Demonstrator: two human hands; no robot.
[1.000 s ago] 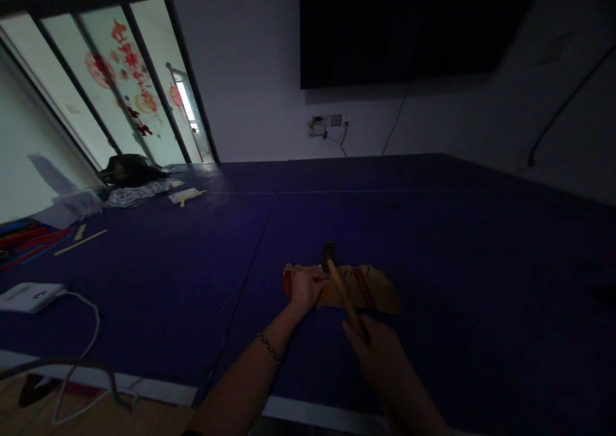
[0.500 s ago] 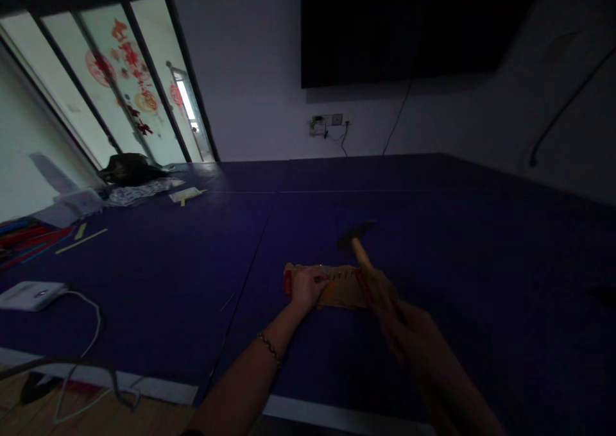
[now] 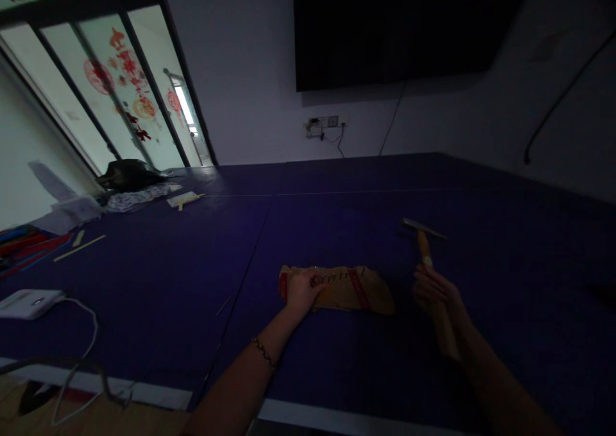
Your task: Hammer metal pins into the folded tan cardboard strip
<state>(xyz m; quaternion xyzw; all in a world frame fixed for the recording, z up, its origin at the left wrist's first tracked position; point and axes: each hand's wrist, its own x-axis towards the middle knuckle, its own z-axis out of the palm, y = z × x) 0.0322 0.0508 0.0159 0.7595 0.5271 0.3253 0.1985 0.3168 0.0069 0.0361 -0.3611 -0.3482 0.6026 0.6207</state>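
A flat brown piece (image 3: pixel 346 292), rounded at its right end and crossed by red bands, lies on the dark blue surface. It looks like cardboard. Along its far edge runs a row of several small dark upright pins (image 3: pixel 337 277), perhaps nails. My left hand (image 3: pixel 302 290) rests on the left part of the piece, fingers pinched together beside the row; what they hold is too small to make out. To the right, my right hand (image 3: pixel 436 288) is closed round the wooden handle of a hammer (image 3: pixel 424 245). The hammer is raised clear of the brown piece, its metal head pointing away from me.
A white box-shaped device (image 3: pixel 31 303) with a white cable lies at the left. Red and blue strips (image 3: pixel 29 253), pale sticks (image 3: pixel 79 248) and a black bag (image 3: pixel 129 174) are farther back. A thin stick (image 3: pixel 222 305) lies left of my left arm. A seam crosses the blue surface.
The hammer in my right hand has moved right, away from the brown piece, uncovering its right end. My left hand stays on the piece. The view has shifted slightly.
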